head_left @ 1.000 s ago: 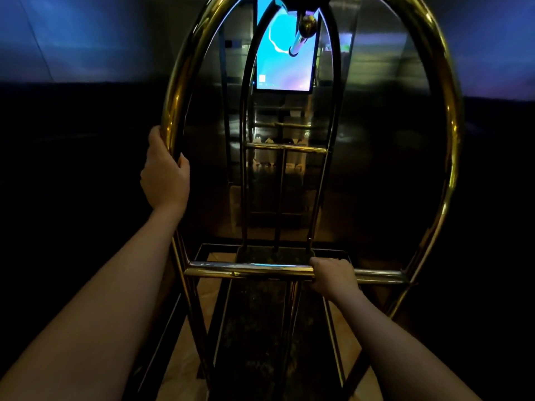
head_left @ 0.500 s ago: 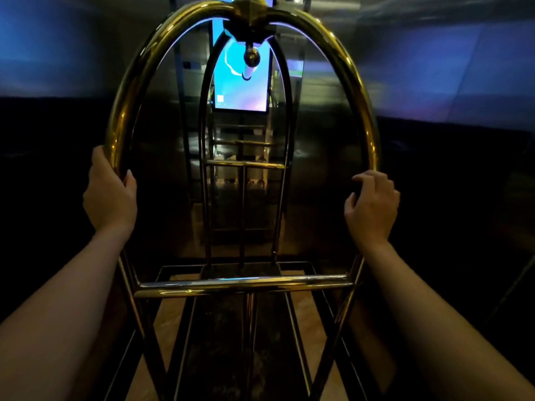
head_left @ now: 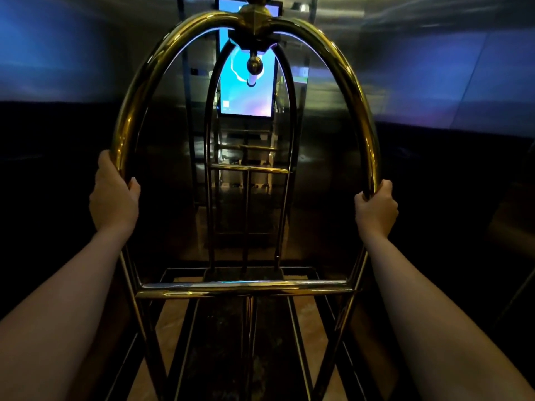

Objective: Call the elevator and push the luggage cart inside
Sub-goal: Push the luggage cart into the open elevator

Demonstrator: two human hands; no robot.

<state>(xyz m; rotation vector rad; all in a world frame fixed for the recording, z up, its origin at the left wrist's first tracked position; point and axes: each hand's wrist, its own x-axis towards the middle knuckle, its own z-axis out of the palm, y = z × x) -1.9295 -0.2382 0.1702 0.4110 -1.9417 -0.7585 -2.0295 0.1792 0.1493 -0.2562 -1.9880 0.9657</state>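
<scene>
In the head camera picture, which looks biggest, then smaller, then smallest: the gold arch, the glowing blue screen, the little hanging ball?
1. The gold arch looks biggest by far; it spans most of the picture.
2. The glowing blue screen comes next, though it sits farther away, so it may really be bigger than it looks.
3. The little hanging ball looks smallest.

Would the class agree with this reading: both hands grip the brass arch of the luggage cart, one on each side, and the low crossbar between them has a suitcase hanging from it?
Not quite. The head view shows the left hand and right hand each gripping the brass arch of the luggage cart, one per side, but the low crossbar carries nothing; no suitcase hangs from it.
</scene>
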